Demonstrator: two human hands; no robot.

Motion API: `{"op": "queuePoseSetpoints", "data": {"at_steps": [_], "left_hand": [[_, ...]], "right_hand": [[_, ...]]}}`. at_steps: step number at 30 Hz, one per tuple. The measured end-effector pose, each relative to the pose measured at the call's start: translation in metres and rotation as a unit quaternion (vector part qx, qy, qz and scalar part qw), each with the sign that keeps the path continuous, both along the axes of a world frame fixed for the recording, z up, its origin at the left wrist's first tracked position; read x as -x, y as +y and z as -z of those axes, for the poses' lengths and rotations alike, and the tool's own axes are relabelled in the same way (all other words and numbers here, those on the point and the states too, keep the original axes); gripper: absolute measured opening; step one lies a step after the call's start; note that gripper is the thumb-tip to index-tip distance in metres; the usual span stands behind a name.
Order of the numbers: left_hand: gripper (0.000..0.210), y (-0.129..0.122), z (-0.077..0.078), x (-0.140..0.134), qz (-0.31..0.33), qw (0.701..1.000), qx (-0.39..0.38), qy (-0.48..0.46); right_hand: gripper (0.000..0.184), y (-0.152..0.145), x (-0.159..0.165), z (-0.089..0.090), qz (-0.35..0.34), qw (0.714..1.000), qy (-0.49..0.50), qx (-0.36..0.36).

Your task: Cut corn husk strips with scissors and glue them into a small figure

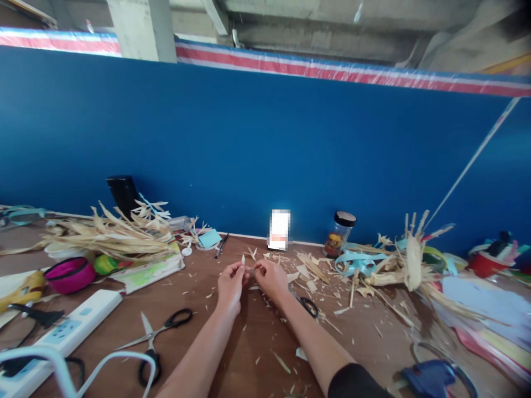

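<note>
My left hand [232, 284] is closed in a pinch on a small pale piece of dried husk [243, 258], which pokes up above the fingertips. Close beside it, my right hand [269, 279] has its thumb and fingers pressed together, and what they grip is too small to make out. Both hands hover over the brown table [249, 354] among scattered husk scraps. Just beyond them lies a small cut husk sprig [252, 253]. A black-handled pair of scissors [309, 307] is partly hidden behind my right forearm.
Open scissors [151, 337] and a white power strip [70, 331] lie on the left, near a heap of dried husks [108, 235]. A bright phone [279, 229] stands against the blue partition [249, 143]. To the right are a black-lidded jar [339, 235], light-blue ribbon [360, 262] and a blue glue gun [431, 378].
</note>
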State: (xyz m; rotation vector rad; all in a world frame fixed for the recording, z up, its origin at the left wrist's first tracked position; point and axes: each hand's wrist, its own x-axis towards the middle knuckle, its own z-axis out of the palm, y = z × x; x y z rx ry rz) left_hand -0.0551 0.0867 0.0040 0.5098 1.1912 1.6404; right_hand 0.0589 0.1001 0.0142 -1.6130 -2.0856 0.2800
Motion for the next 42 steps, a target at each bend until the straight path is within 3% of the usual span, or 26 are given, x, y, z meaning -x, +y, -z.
{"op": "queuePoseSetpoints", "data": {"at_steps": [8, 14, 24, 28, 34, 39, 42], "left_hand": [[0.024, -0.013, -0.007, -0.015, 0.147, 0.988, 0.002, 0.045], [0.026, -0.019, -0.009, -0.021, 0.196, 0.979, -0.004, 0.051], [0.025, -0.026, -0.015, -0.027, 0.286, 0.958, 0.006, -0.025], [0.024, -0.029, -0.014, -0.032, 0.328, 0.945, 0.007, -0.021], [0.023, -0.033, -0.011, -0.039, 0.332, 0.942, 0.036, 0.023], [0.021, -0.036, -0.013, -0.041, 0.358, 0.933, 0.028, 0.0], [0.023, -0.038, -0.015, -0.042, 0.377, 0.926, 0.038, -0.008]], "right_hand": [[0.02, -0.016, -0.034, -0.004, 0.042, 0.994, 0.097, -0.009], [0.016, -0.024, -0.046, -0.005, 0.054, 0.989, 0.139, -0.013], [0.019, -0.057, -0.054, -0.01, 0.041, 0.974, 0.219, -0.027], [0.012, -0.064, -0.062, -0.003, 0.02, 0.942, 0.334, -0.017], [0.026, -0.064, -0.071, 0.011, 0.042, 0.872, 0.486, 0.045], [0.018, -0.065, -0.071, 0.011, 0.037, 0.834, 0.543, 0.093], [0.022, -0.067, -0.071, 0.008, 0.043, 0.795, 0.596, 0.103]]}}
